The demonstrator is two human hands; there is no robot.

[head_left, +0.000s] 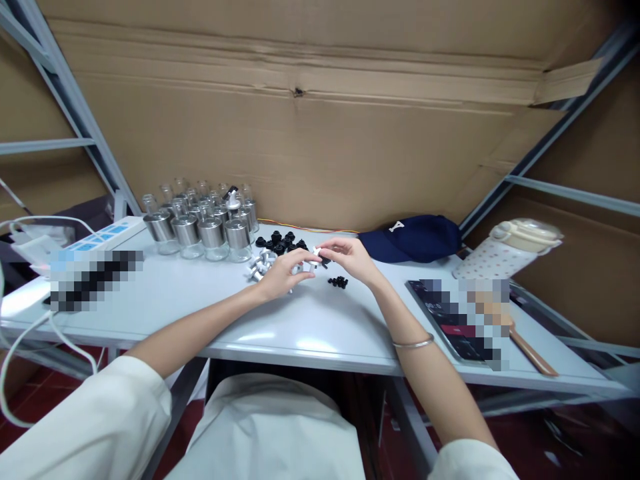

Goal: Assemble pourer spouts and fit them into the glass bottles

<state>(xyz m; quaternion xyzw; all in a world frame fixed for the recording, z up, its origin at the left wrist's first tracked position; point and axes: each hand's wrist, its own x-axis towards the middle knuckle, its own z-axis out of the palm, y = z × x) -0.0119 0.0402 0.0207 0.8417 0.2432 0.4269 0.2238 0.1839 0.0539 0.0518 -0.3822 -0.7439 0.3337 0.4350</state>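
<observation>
Pinching a small white plastic fitting (313,266) between thumbs and fingertips, the person's left hand (284,272) and right hand (351,259) meet above the pale grey table (310,320), right of piled white plastic parts (261,262).

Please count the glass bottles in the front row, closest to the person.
4. From left to right: the first bottle, the second bottle, the third bottle, and the fourth bottle nearest the white parts. More bottles behind are partly hidden.

creased brown cardboard wall (325,153), grey metal frame (81,107), pale glossy tabletop (310,320) reflecting light (320,345), red floor (47,387)
</observation>
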